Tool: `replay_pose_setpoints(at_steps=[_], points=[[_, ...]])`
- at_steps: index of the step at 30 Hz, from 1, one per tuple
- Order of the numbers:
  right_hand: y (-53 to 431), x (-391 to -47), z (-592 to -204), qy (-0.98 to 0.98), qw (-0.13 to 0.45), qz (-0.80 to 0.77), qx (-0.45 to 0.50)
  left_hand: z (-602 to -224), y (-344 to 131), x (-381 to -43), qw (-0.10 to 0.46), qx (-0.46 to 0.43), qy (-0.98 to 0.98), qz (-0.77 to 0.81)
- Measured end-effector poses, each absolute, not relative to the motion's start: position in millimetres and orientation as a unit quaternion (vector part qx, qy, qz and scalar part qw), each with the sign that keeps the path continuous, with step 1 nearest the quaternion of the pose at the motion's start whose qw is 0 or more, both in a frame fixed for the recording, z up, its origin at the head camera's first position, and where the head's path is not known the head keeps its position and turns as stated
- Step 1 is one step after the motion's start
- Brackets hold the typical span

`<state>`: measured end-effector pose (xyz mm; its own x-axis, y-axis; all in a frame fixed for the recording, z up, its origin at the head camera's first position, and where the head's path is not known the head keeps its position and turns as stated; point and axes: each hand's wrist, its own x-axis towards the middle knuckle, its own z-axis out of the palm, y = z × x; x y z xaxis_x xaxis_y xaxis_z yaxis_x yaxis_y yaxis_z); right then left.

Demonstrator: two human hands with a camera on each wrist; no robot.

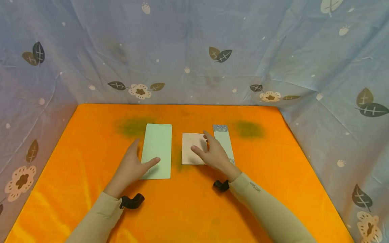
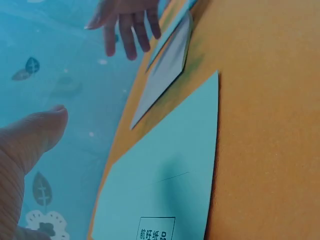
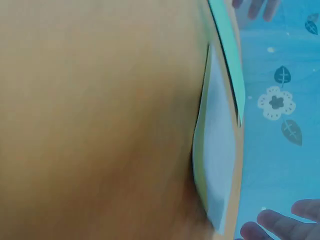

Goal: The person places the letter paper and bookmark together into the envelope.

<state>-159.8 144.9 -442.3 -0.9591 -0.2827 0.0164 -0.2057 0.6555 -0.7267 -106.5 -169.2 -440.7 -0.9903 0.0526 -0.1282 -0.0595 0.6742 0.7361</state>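
Note:
A long pale green paper (image 1: 158,145), like an envelope, lies flat at left with a small printed box near its lower corner. My left hand (image 1: 130,168) hovers over its left edge, thumb and fingers spread, holding nothing. At the middle lies a pinkish-white square of paper (image 1: 191,152); from the right wrist its layered edge (image 3: 199,160) looks slightly raised. My right hand (image 1: 215,157) is above the square's right side, fingers parted and holding nothing. Partly behind that hand is a narrow white strip (image 1: 224,140) with blue patterned ends.
An orange cloth (image 1: 194,209) with two dark greenish patches covers the table. Blue patterned fabric (image 1: 182,50) hangs along the back and both sides. Each wrist wears a black device, one on the left (image 1: 132,201) and one on the right (image 1: 221,185).

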Motion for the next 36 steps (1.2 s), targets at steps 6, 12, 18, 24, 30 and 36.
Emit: replay_pose_setpoints(at_steps=[6, 12, 18, 24, 30, 36], points=[[135, -159, -441, 0.879, 0.088, -0.459, -0.095, -439, -172, -106, 0.090, -0.013, 0.905, 0.416], [127, -161, -445, 0.865, 0.106, -0.483, -0.087, -440, -173, -106, 0.099, -0.012, 0.897, 0.431], [115, -162, -447, 0.859, 0.118, -0.491, -0.088, -442, -176, -107, 0.111, -0.012, 0.885, 0.453], [100, -163, -443, 0.845, 0.140, -0.509, -0.086, -442, -179, -111, 0.120, -0.018, 0.882, 0.456], [88, -164, -444, 0.833, 0.161, -0.523, -0.087, -444, -181, -113, 0.133, -0.025, 0.876, 0.463], [78, -166, -448, 0.835, 0.157, -0.520, -0.084, -449, -183, -114, 0.137, -0.022, 0.876, 0.462]])
